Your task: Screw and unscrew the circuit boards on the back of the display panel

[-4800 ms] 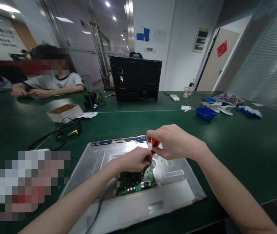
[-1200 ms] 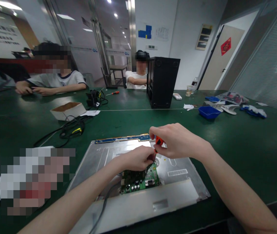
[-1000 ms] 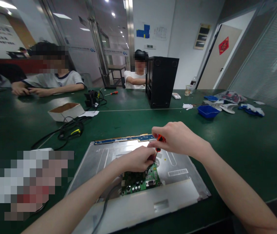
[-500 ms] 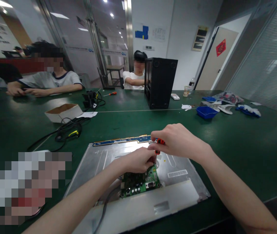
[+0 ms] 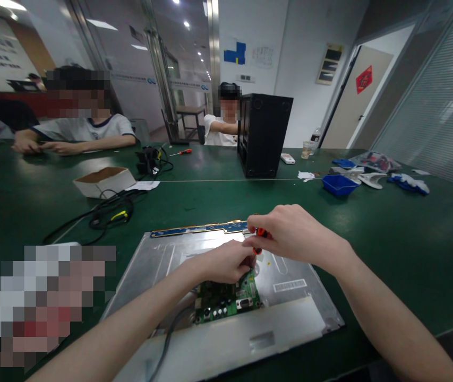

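Observation:
A silver metal display panel (image 5: 290, 276) lies flat on the green table in front of me. A green circuit board (image 5: 226, 300) sits on its near middle. My right hand (image 5: 290, 236) is closed round the orange handle of a small screwdriver (image 5: 260, 233), which stands above the board's far corner. My left hand (image 5: 222, 262) is pinched at the screwdriver's lower end on the board; the tip and what the fingers grip are hidden. A grey cable (image 5: 166, 339) runs off the board toward me.
A black computer case (image 5: 264, 135) stands mid-table, a person seated behind it. Another person sits at far left. A cardboard box (image 5: 104, 182) and black cables (image 5: 110, 215) lie to the left. A blue tray (image 5: 338, 184) and blue gloves (image 5: 409, 183) are at the right.
Over the last seconds the far black case was turned end-on, revealing the person behind it. My hands stay at the board's corner, the right one turning slightly on the screwdriver handle.

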A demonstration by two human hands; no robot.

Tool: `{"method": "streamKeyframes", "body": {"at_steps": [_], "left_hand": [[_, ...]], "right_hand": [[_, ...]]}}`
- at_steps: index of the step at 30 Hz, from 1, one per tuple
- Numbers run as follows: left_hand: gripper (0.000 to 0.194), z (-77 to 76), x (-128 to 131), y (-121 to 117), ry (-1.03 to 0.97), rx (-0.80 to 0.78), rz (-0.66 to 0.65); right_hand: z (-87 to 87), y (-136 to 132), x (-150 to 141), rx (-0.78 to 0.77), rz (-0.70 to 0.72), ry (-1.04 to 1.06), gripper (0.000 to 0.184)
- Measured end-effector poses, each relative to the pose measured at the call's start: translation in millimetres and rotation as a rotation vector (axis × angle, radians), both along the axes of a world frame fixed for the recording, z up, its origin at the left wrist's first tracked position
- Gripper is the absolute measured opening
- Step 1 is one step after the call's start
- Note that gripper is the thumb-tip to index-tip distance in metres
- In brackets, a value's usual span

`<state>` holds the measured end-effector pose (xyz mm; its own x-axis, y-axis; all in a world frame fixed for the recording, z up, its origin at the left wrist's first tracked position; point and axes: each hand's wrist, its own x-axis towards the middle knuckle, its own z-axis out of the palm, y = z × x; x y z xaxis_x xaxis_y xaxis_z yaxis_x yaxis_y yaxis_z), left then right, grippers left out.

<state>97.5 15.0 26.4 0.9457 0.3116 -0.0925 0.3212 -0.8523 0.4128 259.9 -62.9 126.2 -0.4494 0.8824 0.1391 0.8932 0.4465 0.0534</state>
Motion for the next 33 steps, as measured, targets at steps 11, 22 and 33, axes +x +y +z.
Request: {"method": "streamKeyframes", "body": {"at_steps": [11,22,33], "left_hand": [[0.022,-0.9,-0.7,1.0,0.003,-0.062,0.028],[0.022,-3.7,-1.1,1.9,-0.017,-0.05,-0.001],[0.012,-1.1,-2.3,-0.1,-0.009,0.039,0.017]], "right_hand": [[2.3,2.6,5.5,-0.007,0.048,0.032,0.015],[2.6,1.6,5.3,-0.058,0.112,0.113,0.022],[4.6,3.0,7.2,-0.059,0.154,0.098,0.014]]}}
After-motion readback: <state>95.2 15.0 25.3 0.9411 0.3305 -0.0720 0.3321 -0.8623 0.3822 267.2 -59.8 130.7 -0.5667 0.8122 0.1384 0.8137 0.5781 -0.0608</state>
